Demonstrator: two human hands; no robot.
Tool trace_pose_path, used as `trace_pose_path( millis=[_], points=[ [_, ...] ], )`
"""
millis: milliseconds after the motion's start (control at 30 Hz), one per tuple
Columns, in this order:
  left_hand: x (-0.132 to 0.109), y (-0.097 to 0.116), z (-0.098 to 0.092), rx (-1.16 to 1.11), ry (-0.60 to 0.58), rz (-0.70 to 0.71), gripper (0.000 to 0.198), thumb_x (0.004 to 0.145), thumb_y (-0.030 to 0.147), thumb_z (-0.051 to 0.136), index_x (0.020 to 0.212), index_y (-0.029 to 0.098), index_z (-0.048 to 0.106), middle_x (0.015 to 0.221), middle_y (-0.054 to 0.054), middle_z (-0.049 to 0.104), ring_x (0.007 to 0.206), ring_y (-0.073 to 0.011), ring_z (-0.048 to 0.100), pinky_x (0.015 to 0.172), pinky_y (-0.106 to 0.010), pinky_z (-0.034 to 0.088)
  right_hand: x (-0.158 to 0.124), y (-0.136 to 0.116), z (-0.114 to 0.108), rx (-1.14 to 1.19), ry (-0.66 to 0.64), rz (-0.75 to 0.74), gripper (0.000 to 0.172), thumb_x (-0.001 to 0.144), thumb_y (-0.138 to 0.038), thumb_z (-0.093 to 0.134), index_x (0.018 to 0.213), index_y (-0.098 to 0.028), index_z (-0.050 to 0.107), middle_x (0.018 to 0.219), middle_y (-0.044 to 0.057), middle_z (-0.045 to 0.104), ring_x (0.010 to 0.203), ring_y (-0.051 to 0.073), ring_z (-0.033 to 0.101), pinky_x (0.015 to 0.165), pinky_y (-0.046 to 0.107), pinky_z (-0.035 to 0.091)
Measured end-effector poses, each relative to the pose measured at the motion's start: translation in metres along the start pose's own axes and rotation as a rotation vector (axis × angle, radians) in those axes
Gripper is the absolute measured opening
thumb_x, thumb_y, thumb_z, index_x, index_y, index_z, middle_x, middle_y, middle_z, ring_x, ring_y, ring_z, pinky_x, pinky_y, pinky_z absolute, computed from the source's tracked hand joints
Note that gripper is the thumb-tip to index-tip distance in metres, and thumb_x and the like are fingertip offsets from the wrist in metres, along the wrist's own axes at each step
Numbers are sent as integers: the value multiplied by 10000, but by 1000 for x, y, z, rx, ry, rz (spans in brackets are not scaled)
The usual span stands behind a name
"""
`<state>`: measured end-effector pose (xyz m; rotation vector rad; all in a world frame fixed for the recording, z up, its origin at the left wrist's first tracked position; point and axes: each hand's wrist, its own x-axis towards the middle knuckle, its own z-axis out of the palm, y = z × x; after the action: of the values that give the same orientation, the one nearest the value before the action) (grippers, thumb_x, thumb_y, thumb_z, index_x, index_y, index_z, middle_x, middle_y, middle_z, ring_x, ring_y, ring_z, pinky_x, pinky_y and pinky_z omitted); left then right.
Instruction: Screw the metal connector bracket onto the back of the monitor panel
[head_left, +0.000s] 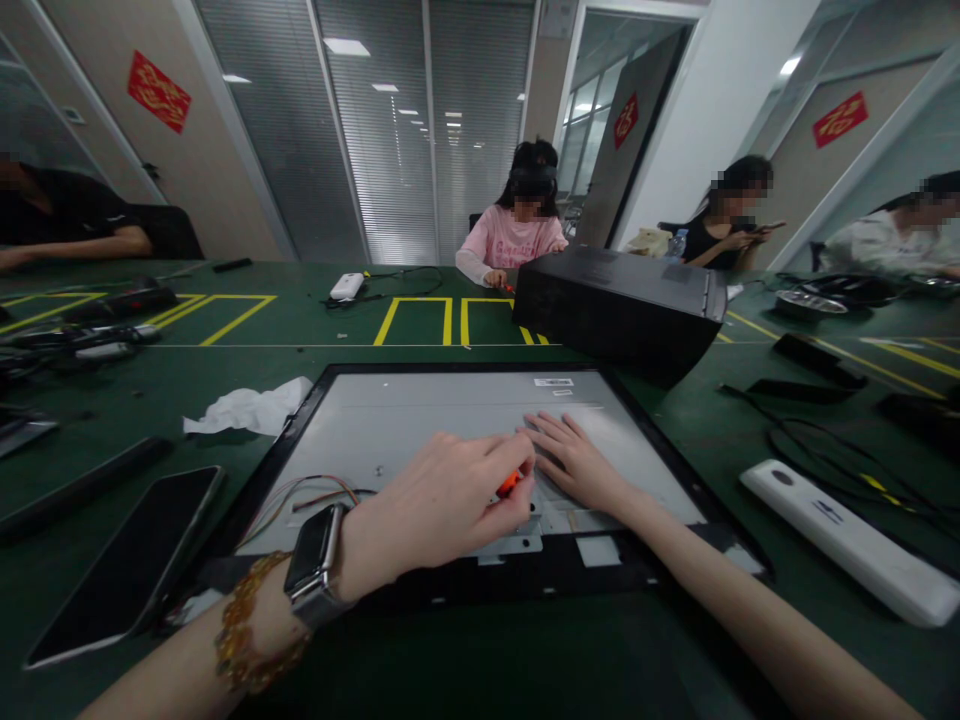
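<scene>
A flat display panel (442,405) with a grey metal back and black frame lies in front of me. My left hand (450,490), with a watch (315,560) and a bead bracelet (251,625) on its wrist, is closed around the orange handle of a screwdriver (510,484). The tool's tip is hidden by my fingers, just above a metal bracket (527,543) near the panel's lower edge. Fingers spread, my right hand (577,462) rests flat on the grey back beside the bracket. Thin coloured wires (307,484) run over the panel's left side.
Left of the panel lie a phone (135,555), a black bar (82,490) and a crumpled tissue (251,407). A white power strip (847,540) and cables are at right. Across the green table, a person in pink (517,240) handles a large black casing (615,300).
</scene>
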<state>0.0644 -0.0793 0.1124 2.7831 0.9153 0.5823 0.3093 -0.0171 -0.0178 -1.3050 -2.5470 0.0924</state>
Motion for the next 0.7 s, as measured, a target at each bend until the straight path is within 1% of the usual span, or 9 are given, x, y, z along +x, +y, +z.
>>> trace_pose_path(
  millis=[33, 133, 300, 400, 433, 500, 533, 633, 700],
  points=[
    [0, 1, -1, -17, -1, -1, 108, 882, 198, 438, 939, 175, 527, 801, 1, 635, 577, -123, 544, 552, -258, 364, 0, 0, 0, 0, -1, 1, 440, 967, -336, 387, 1387, -223, 455, 1474, 104, 425, 1384, 272, 332, 1111, 560, 250],
    [0, 2, -4, -68, -25, -10, 179, 818, 177, 452, 985, 176, 513, 892, -10, 623, 582, -120, 525, 564, -263, 366, 1, -1, -1, 0, -1, 3, 433, 965, -329, 393, 1379, -222, 464, 1472, 107, 428, 1382, 275, 335, 1107, 566, 253],
    [0, 2, -7, -40, -60, 17, 166, 825, 186, 424, 962, 175, 517, 978, -29, 581, 635, -118, 527, 571, -268, 354, 1, 0, 0, -3, 8, -2, 425, 962, -331, 406, 1369, -233, 476, 1470, 100, 432, 1378, 274, 343, 1113, 560, 243],
    [0, 0, -6, 10, -45, 1, 138, 883, 251, 425, 959, 179, 515, 918, -22, 603, 634, -128, 537, 570, -272, 348, 1, -1, 0, 4, 15, -2, 427, 963, -334, 400, 1370, -230, 477, 1470, 102, 432, 1378, 276, 342, 1111, 565, 247],
    [0, -1, -5, 25, -38, -11, 175, 919, 323, 422, 947, 178, 516, 839, -12, 613, 604, -132, 534, 559, -272, 341, 0, -1, 0, 7, 14, -3, 431, 962, -333, 400, 1374, -229, 471, 1470, 103, 432, 1379, 276, 341, 1111, 564, 247],
    [0, -2, -2, 61, -63, -49, 265, 967, 403, 386, 925, 178, 519, 688, 9, 602, 541, -137, 521, 530, -268, 321, 0, -1, 0, 11, 11, -2, 438, 962, -327, 395, 1384, -229, 460, 1472, 102, 428, 1381, 273, 337, 1114, 556, 247],
    [0, -3, -1, 70, -69, -64, 294, 980, 423, 368, 926, 177, 520, 646, 14, 595, 526, -140, 522, 522, -264, 316, 0, -1, 0, 12, 8, 0, 439, 963, -326, 390, 1386, -229, 457, 1474, 100, 426, 1382, 272, 335, 1115, 553, 246],
    [1, -4, 0, 50, -66, -82, 256, 991, 371, 353, 987, 174, 516, 666, 5, 618, 544, -141, 552, 532, -257, 332, 0, -1, -1, 11, 0, 4, 437, 966, -331, 380, 1386, -238, 456, 1478, 93, 422, 1387, 267, 326, 1116, 552, 243],
    [1, -3, 0, 30, -53, -79, 201, 964, 308, 377, 1026, 170, 509, 702, 0, 629, 544, -137, 551, 543, -260, 343, 0, -1, -1, 12, 1, 2, 436, 965, -333, 384, 1387, -244, 454, 1479, 91, 421, 1387, 266, 326, 1116, 555, 241]
  ],
)
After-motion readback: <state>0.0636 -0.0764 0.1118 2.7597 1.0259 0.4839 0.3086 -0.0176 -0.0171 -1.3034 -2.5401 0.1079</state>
